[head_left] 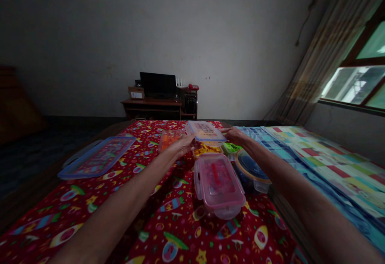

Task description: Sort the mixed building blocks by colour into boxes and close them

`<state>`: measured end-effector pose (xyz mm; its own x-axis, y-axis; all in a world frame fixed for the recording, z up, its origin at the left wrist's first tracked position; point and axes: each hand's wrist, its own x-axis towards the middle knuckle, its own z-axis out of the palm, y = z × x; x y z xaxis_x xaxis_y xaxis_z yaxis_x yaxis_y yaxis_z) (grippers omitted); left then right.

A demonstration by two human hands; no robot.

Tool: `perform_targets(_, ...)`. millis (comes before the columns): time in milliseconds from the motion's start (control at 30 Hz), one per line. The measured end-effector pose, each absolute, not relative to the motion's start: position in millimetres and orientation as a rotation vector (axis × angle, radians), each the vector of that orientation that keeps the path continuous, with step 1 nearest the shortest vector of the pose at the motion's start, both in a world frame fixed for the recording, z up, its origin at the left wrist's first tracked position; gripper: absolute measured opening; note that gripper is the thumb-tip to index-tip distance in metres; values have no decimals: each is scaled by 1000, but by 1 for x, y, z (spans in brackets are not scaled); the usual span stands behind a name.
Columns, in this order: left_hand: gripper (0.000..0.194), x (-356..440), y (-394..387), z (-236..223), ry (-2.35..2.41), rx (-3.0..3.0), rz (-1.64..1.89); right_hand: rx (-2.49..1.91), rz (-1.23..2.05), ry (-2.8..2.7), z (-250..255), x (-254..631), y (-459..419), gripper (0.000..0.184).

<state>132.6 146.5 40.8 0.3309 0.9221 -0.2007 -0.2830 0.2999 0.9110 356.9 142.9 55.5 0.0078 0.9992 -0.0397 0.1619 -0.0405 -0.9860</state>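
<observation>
My left hand [184, 145] grips the near left corner of a clear plastic lid with a blue rim [207, 131]. At the lid's right edge, my right hand [234, 134] has its fingers closed on it. The lid is over a container of yellow pieces [208, 148], tilted a little; whether it touches the container I cannot tell. Left of it is a clear container of orange pieces [168, 140], partly behind my left hand. A container of bright green pieces [232, 148] is by my right wrist. Nearer me sits a pink-lidded container [221, 180], its contents reddish.
A round container with a dark blue lid [251, 166] stands under my right forearm. Another blue-rimmed lid [98, 158] lies on the red patterned cloth [168, 240] at left. Beyond are a desk [152, 103] with a monitor [158, 84] and a red telephone [193, 87].
</observation>
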Motion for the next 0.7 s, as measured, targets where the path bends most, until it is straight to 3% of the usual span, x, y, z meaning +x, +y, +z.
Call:
perform_targets(267,29,138,149,29,1003,922,877,-1376,1194,-1070,46,364,150,43)
perform_targets(533,40,137,143,19,1004,1197,955,-1335,1170,-992,56,368,148,38)
perform_targets(700,34,130,122,4,941,1804,870,-1207,1071,-995,74,380,137,34)
